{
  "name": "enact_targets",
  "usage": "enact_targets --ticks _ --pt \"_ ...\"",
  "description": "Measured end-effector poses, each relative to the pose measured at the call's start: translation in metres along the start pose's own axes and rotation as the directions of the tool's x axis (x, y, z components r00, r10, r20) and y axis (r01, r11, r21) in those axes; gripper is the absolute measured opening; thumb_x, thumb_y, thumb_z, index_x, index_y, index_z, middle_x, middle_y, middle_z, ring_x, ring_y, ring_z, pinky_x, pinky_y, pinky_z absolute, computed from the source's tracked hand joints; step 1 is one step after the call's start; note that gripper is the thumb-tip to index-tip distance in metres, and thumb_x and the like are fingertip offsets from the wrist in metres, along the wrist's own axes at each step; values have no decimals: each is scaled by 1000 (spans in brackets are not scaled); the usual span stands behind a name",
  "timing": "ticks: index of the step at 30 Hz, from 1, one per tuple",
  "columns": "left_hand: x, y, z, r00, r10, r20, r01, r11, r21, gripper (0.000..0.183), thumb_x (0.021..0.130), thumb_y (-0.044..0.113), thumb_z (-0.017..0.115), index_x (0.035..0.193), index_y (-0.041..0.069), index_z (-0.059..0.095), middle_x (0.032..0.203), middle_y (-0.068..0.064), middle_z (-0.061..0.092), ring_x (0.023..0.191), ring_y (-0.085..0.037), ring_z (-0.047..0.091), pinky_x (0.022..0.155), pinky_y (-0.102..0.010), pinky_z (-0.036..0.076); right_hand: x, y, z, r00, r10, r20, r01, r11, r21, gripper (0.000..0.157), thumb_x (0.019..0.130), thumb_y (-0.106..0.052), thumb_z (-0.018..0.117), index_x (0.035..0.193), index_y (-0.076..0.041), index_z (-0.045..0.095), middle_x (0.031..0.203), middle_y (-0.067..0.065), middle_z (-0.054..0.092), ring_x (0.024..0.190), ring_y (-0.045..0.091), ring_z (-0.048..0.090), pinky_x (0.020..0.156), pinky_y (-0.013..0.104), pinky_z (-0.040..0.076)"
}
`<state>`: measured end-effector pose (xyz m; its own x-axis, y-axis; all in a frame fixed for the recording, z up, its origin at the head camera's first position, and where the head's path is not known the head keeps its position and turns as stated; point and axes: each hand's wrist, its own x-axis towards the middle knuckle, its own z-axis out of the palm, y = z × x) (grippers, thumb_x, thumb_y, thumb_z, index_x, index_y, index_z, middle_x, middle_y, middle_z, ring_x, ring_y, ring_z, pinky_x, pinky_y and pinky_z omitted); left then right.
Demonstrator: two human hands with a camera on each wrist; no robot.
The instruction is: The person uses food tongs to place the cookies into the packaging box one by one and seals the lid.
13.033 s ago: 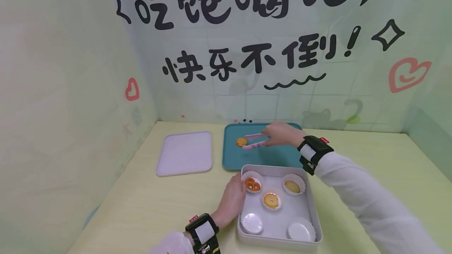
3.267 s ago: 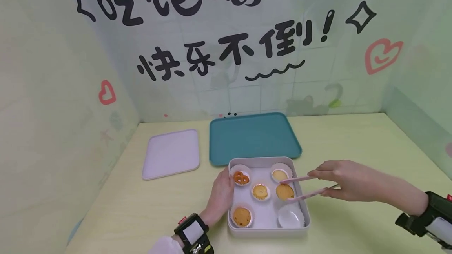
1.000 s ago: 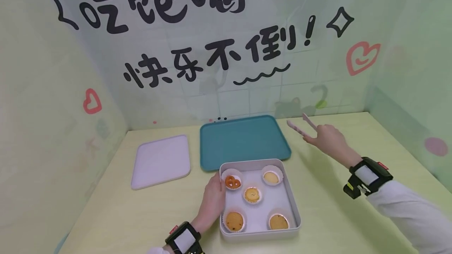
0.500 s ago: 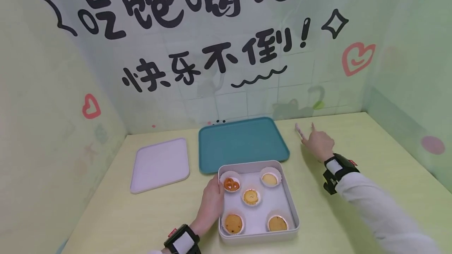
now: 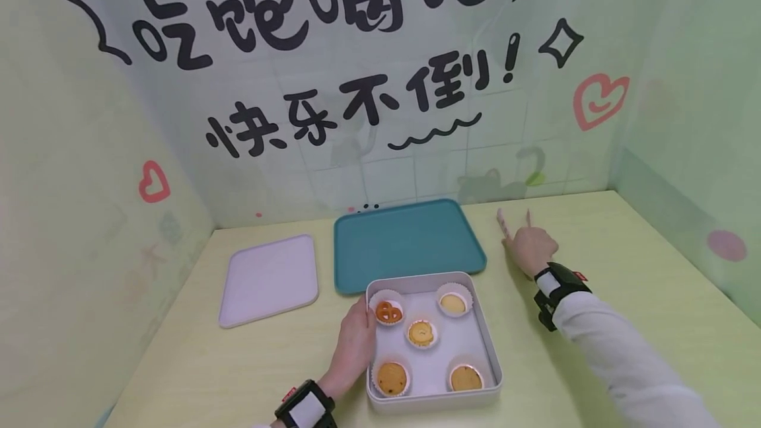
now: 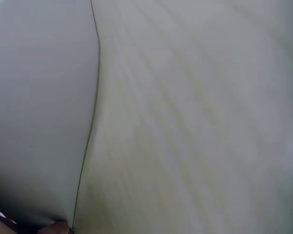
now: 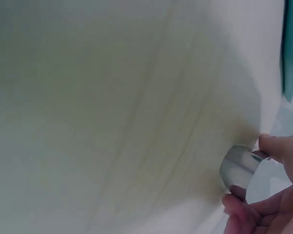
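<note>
My left hand [image 5: 353, 343] holds the left wall of a pale lilac square box [image 5: 452, 349]. In the box are paper cups, each with a snack: a pretzel [image 5: 388, 312] and a pale round biscuit [image 5: 454, 304] at the back, a scalloped cookie [image 5: 421, 333] in the middle, and round cookies [image 5: 392, 378] in the front corners. To the right of the teal tray, my right hand [image 5: 531, 249] pinches pink tongs [image 5: 502, 220], whose arms stand spread with nothing between them. The tongs' metal bend [image 7: 239, 168] shows between thumb and fingers in the right wrist view.
The teal tray [image 5: 410, 240] lies behind the box, bare. A lilac tray [image 5: 270, 281] is at the left, also bare. A wall with black lettering closes off the table's back edge, with side walls left and right.
A cookie went from the teal tray to the front left cup, another into the front right cup. The right hand then moved with the tongs to the table's back right and lowered. Left hand stays.
</note>
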<state>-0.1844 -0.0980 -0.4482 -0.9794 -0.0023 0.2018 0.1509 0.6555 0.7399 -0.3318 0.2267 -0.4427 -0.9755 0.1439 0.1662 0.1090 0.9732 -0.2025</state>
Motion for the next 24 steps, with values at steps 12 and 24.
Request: enact_targets --ticks 12,24 --pt "0 2 1 1000 -12 15 12 1000 -24 33 97 5 38 123 -10 51 114 -25 58 109 -36 53 94 -51 43 -35 -9 -24 974 -222 -31 224 949 221 47 97 -27 48 72 12 56 54 12 45 44 21 45 37 31 37" --pt "2 1 -12 993 -51 108 55 998 -26 41 98 17 42 127 -12 46 119 -26 54 111 -35 51 92 -51 45 -125 -48 -31 918 -268 291 67 831 552 47 96 -36 46 108 8 58 64 6 54 51 13 48 46 26 41"
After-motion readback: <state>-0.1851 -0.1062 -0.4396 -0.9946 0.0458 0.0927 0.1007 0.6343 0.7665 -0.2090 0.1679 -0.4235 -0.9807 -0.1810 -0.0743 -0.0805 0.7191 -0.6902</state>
